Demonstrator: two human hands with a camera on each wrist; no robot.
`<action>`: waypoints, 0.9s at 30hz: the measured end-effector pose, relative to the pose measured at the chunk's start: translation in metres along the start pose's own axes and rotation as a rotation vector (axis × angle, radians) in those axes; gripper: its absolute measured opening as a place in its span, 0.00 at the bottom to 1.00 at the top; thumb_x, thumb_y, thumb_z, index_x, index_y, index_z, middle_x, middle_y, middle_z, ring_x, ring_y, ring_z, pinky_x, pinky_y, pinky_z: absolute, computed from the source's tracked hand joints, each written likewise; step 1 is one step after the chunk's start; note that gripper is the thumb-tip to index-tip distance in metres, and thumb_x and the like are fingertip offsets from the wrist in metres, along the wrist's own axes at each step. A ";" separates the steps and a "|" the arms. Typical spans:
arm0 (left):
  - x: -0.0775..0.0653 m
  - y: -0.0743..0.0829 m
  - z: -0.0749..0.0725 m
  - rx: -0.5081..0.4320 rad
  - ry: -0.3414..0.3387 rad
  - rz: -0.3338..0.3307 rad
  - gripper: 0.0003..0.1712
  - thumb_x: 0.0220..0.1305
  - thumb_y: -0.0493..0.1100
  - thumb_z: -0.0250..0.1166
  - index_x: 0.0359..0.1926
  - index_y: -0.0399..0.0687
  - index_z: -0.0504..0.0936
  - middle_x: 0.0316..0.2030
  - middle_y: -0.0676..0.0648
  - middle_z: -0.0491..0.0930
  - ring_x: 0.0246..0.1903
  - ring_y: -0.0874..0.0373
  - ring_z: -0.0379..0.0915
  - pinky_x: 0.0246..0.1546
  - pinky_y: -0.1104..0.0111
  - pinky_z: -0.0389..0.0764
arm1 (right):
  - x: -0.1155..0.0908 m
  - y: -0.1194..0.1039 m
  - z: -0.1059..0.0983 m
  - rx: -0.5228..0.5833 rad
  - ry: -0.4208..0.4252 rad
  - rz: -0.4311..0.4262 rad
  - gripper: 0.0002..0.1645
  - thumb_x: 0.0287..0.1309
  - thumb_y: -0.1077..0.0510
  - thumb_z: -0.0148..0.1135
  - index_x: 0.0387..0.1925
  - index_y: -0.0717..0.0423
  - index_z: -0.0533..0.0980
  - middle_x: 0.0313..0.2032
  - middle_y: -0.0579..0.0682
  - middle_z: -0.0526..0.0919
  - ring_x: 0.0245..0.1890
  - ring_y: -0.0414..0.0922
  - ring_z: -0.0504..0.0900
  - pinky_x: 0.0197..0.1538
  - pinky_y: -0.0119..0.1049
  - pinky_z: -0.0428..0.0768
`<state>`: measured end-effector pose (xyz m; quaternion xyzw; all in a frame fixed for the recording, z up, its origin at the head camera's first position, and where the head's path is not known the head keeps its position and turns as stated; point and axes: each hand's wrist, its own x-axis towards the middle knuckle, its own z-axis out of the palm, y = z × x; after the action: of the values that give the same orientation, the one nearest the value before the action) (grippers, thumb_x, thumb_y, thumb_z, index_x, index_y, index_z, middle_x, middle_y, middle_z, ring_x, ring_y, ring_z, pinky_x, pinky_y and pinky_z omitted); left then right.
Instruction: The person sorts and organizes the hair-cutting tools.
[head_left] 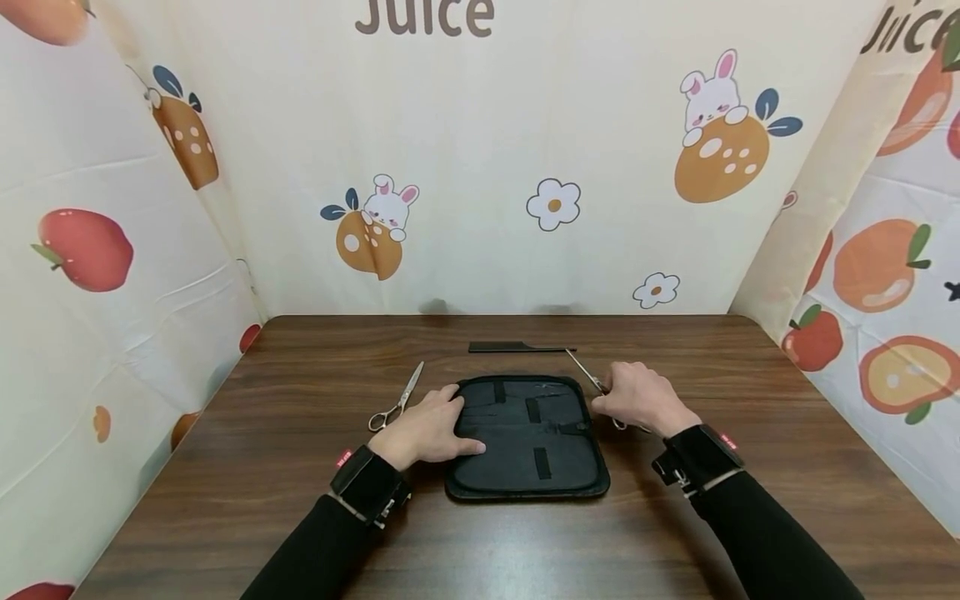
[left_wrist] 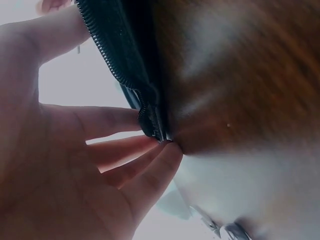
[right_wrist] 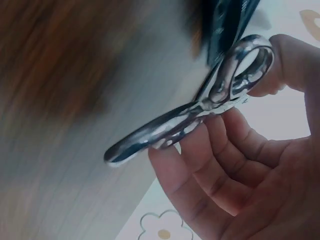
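Observation:
A black zip case (head_left: 525, 437) lies open and flat on the table, showing elastic loops on its dark lining. My left hand (head_left: 427, 429) rests at its left side, thumb over the lining and straight fingers along the edge. In the left wrist view those fingertips touch the zipped rim (left_wrist: 112, 70). Just off the case's right side, my right hand (head_left: 641, 398) holds silver scissors (head_left: 585, 370), blades pointing away and leftward. The right wrist view shows the scissors' finger rings (right_wrist: 252, 62) between thumb and fingers.
Another pair of scissors (head_left: 397, 403) lies on the table left of the case, beside my left hand. Behind the case is a black tail comb (head_left: 498, 347). Printed curtains (head_left: 480, 125) stand around the back and sides of the wooden table (head_left: 315, 367).

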<state>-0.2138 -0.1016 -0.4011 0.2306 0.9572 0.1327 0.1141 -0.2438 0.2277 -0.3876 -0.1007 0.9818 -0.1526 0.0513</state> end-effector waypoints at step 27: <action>0.002 0.001 0.000 -0.014 -0.013 -0.030 0.47 0.53 0.67 0.59 0.62 0.38 0.63 0.66 0.41 0.51 0.63 0.48 0.48 0.56 0.55 0.62 | -0.012 -0.077 0.019 0.285 0.121 -0.189 0.10 0.39 0.53 0.60 0.29 0.50 0.72 0.24 0.43 0.75 0.19 0.40 0.72 0.25 0.37 0.71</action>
<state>-0.2151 -0.0998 -0.4009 0.2162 0.9588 0.1364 0.1241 -0.2153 0.1531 -0.3805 -0.1747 0.9378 -0.3000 -0.0087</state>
